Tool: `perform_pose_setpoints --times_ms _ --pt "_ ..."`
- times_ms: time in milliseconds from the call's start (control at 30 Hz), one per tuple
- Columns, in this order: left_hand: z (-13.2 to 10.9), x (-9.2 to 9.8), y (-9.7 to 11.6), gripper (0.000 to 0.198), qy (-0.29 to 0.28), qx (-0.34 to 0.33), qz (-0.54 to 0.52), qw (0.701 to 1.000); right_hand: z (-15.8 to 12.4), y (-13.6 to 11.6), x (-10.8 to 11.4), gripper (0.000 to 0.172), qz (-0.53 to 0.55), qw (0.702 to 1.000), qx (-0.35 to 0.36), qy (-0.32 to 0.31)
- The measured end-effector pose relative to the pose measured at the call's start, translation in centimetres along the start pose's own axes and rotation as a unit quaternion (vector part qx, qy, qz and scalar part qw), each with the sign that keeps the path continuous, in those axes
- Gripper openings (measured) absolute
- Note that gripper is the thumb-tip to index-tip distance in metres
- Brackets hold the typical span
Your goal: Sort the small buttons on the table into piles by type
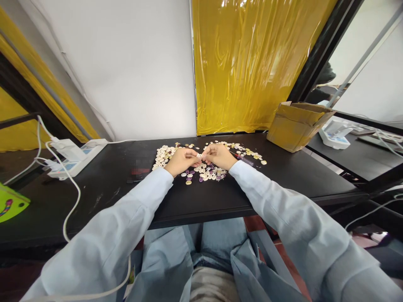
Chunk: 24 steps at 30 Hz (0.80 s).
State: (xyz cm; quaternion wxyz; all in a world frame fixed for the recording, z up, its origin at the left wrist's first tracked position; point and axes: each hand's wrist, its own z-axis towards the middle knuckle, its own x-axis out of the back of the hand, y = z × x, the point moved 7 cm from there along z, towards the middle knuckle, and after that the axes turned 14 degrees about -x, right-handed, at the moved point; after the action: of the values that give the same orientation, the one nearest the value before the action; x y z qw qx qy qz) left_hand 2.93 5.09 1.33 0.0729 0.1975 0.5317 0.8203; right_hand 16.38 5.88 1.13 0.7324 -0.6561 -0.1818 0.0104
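Above the black table, my left hand (183,160) and my right hand (219,155) meet fingertip to fingertip. Both are pinched around one small white disc (199,155), partly covered by the fingers. Around them lie many small round button-like discs with dark marks or holes. A heap of cream discs (162,156) is beside my left hand, and a mixed pile of cream and purple discs (208,173) lies just below the hands. More yellowish discs (250,152) trail off to the right. By my right wrist rests a slim tool with a reddish, clear handle (246,160), perhaps a screwdriver.
An open cardboard box (294,128) stands at the table's (283,176) back right. On the left are a white power strip (75,161) with plugs and a loose white cable (75,201). A green object (12,203) sits at the far left edge. Yellow sheeting (252,67) hangs behind.
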Motion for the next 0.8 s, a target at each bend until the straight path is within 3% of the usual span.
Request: perform_pose_setpoints --times_ms 167,267,367,467,567,700,800 --pt "0.1 0.0 0.3 0.026 -0.013 0.011 0.013 1.000 -0.1 -0.4 0.0 0.018 0.012 1.000 -0.010 0.007" --pt "0.3 1.2 1.2 0.018 0.001 -0.021 0.113 0.993 -0.1 -0.8 1.2 0.018 -0.024 0.999 -0.013 0.028" --pt "0.3 2.5 2.2 0.018 -0.006 -0.062 0.269 0.961 0.0 -0.8 3.0 0.012 -0.147 0.987 -0.007 0.067" --pt "0.3 3.1 2.2 0.024 -0.049 -0.068 0.366 0.927 0.1 0.3 4.0 0.009 -0.233 0.970 -0.053 0.047" --pt "0.4 3.3 1.7 0.027 -0.069 -0.068 0.420 0.902 0.1 1.0 4.1 0.011 -0.262 0.962 -0.081 0.021" --pt "0.5 3.7 1.2 0.025 -0.067 -0.056 0.463 0.882 -0.1 0.7 3.5 0.007 -0.265 0.963 -0.055 -0.001" --pt "0.5 3.6 1.7 0.017 -0.058 -0.084 0.473 0.875 -0.1 0.7 3.4 0.007 -0.265 0.963 -0.054 -0.008"
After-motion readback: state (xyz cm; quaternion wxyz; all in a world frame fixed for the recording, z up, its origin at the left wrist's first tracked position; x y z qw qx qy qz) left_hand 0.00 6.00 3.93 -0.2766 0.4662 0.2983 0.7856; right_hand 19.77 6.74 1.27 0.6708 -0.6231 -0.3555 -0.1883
